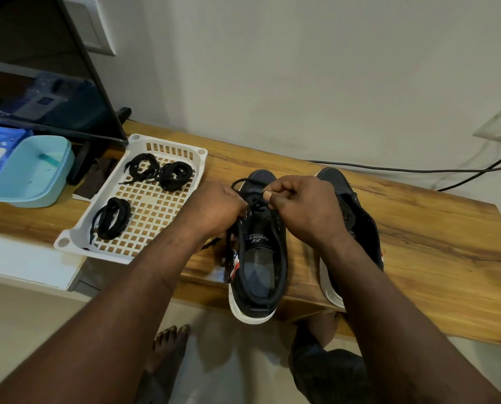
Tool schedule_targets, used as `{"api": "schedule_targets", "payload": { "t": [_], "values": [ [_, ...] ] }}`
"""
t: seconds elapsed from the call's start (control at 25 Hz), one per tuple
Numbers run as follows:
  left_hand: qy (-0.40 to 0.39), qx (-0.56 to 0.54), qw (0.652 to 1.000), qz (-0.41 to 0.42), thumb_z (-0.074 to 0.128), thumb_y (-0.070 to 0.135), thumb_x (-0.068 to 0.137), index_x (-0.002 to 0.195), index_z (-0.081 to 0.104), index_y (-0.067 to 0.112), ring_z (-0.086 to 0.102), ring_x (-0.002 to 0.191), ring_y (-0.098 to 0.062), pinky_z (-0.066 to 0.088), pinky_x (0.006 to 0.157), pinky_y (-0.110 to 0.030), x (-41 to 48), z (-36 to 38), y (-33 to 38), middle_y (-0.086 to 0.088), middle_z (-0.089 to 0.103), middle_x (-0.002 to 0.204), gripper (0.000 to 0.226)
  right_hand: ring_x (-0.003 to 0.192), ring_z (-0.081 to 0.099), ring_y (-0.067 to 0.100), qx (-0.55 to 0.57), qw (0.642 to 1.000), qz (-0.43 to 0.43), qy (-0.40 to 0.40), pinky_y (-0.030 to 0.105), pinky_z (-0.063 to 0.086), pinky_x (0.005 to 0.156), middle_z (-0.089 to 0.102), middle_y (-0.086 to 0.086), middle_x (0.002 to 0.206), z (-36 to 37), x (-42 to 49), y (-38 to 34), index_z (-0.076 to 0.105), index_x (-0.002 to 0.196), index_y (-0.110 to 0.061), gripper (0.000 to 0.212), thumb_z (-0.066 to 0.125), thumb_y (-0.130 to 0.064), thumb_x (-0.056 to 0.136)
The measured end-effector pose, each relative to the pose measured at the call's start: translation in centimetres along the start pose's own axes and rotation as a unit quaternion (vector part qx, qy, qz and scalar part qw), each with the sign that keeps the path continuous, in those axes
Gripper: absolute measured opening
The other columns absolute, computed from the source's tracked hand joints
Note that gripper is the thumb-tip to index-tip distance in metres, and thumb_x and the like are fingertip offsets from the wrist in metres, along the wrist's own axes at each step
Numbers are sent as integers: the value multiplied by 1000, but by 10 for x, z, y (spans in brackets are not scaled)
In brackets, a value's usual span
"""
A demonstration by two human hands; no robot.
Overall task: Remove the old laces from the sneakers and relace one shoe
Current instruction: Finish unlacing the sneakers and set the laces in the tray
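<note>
**A:** What is lying under it all?
**B:** A wooden surface [418, 228] is running from nine o'clock across to four o'clock, and a white lattice tray [68, 239] is sitting on it at nine o'clock of the shoes.

**A:** And the shoes?
**B:** A dark sneaker [258, 275] with a white sole is standing at the middle, its toe pointing to twelve o'clock and its heel hanging over the edge at six. A second sneaker [349, 205], looking the same, is standing just beside it at three o'clock.

**A:** What are the hands doing?
**B:** The left hand [214, 208] is curling its fingers at the eyelets, gripping the lace. The right hand [304, 205] is pinching the same lace between thumb and forefinger.

**A:** How is the lace looking?
**B:** The black lace [241, 181] is looping over the toe at twelve o'clock and crossing through the front eyelets. Three black lace bundles [112, 218] are lying coiled in the tray.
</note>
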State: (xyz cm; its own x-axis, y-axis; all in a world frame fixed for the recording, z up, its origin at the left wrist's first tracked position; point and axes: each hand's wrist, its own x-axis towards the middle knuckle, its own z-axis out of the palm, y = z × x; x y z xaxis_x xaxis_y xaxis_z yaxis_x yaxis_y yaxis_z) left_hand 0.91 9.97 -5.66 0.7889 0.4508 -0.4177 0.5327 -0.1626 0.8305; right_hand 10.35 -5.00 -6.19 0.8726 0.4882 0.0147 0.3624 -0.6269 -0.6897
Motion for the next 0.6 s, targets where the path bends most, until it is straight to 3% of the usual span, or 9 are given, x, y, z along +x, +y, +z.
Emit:
{"api": "schedule_targets", "payload": {
  "t": [0.28,0.36,0.48,0.6],
  "values": [
    [-8,-24,1000,-3,64,9,98,92,75,9,78,83,-35,64,81,-58,1,-3,-3,-17,77,90,12,71,66,11,-134,989,-20,-66,39,63,71,69,-12,73,8,-5,-7,75,79,-29,10,72,-31,88],
    [-8,-17,1000,8,64,11,99,91,75,10,78,81,-34,66,76,-49,0,-2,-3,-17,78,90,13,69,66,12,-144,987,-23,-68,39,62,70,69,-11,71,9,-4,-6,73,75,-28,11,72,-30,86],
    [-10,2,1000,25,64,13,100,90,76,13,72,67,-26,54,53,-29,-1,-2,-3,-16,78,88,16,69,64,10,-140,986,-43,-77,39,62,69,69,-11,73,8,-3,-3,73,73,-27,13,72,-27,86],
    [-7,3,999,36,64,15,100,91,77,14,73,68,-26,54,54,-29,1,-1,-3,-14,78,86,16,71,63,5,-108,988,-63,-85,39,61,72,67,-13,76,4,-5,0,73,73,-28,16,74,-23,87]
  ]
}}
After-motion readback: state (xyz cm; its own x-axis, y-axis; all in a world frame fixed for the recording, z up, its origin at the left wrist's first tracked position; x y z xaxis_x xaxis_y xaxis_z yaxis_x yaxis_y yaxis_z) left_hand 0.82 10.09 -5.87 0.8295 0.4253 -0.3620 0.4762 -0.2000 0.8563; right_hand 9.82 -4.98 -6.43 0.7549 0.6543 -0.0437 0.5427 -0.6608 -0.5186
